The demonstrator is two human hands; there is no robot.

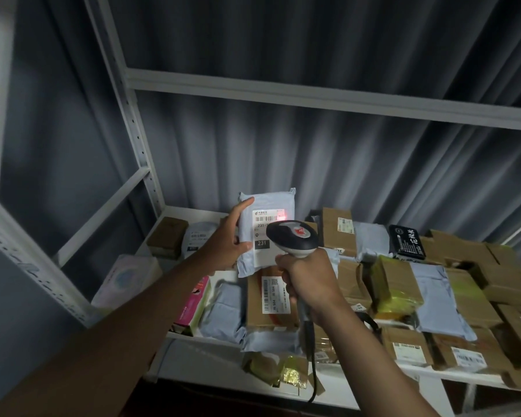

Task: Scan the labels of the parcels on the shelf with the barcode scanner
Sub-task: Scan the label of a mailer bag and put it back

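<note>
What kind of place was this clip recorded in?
Probably a parcel pickup point or small courier storeroom. A white metal shelf is crowded with labelled parcels, the left hand holds up a grey mailer, and the right hand aims a barcode scanner at it.

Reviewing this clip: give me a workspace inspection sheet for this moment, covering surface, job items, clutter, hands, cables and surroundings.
Surface: white metal shelf, crowded with parcels.
Job's things: grey parcel held upright above the shelf; its label faces the camera with a red scan glow on the barcode. Barcode scanner is aimed at that label.
Clutter: cardboard boxes such as one labelled box, a pink box, a black packet, grey mailers, a yellow-taped box.
Grippers: left hand grips the grey parcel by its left edge; right hand grips the scanner handle.
Cables: scanner cable hangs down past the shelf front.
Surroundings: grey curtain behind; upper shelf rail.
</note>
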